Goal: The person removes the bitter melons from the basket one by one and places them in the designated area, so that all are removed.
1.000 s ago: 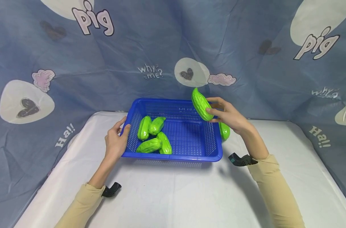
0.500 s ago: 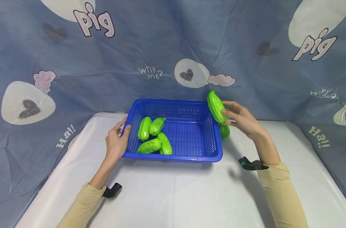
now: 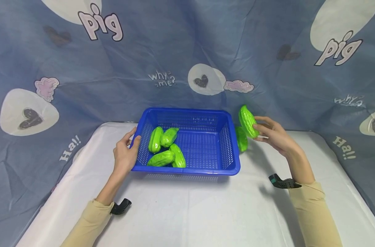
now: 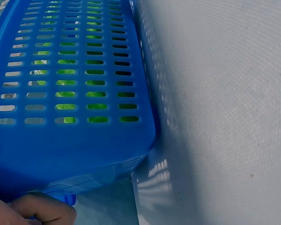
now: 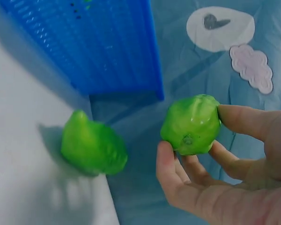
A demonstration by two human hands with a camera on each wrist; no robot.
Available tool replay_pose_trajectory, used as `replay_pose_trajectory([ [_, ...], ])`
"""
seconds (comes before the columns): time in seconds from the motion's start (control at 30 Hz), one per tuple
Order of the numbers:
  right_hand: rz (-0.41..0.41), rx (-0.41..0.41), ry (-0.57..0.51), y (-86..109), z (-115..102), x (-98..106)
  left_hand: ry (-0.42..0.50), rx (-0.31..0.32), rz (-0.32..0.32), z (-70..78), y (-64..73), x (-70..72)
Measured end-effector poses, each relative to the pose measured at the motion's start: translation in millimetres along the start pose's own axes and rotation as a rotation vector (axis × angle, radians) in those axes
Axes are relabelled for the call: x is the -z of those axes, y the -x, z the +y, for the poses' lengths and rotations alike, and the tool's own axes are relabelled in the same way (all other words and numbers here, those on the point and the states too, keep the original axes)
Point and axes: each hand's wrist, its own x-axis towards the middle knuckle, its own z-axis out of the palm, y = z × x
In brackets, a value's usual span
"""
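A blue perforated plastic basket (image 3: 187,171) stands on the white cloth in the head view. My left hand (image 3: 125,154) grips its left rim, thumb on top. Several glossy green bitter melons (image 3: 161,158) lie in the basket's left half; green shows through the slots in the left wrist view. Right of the basket, my right hand (image 3: 275,136) holds a bitter melon (image 3: 248,121) raised in its fingertips, blossom end upward and leaning left. The right wrist view shows it end-on, pinched between thumb and fingers. Another bitter melon (image 5: 92,146) lies on the table beside the basket's right wall.
White cloth (image 3: 187,212) covers the table. A blue-grey printed curtain (image 3: 187,44) hangs right behind the basket and along both sides. Each wrist wears a black camera mount, such as the right one (image 3: 283,181).
My right hand has carried the bitter melon from over the basket's right side outward to the right and a little lower. The left hand and basket have stayed in place.
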Motion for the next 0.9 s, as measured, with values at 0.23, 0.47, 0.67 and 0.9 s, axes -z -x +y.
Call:
replay_pose_trajectory([
  [0.23,0.022,-0.058,0.017,3.3,13,8,0.003,-0.006,0.005,-0.4,0.0,0.8],
  [0.47,0.022,-0.093,0.026,4.7,28,14,0.011,-0.002,0.003,0.0,0.0,0.0],
  [0.67,0.03,-0.124,0.027,5.1,39,16,0.015,-0.001,-0.002,-0.7,-0.4,-0.8],
  [0.9,0.042,-0.148,0.054,2.8,52,16,0.015,-0.006,-0.003,-1.4,-0.2,-0.9],
])
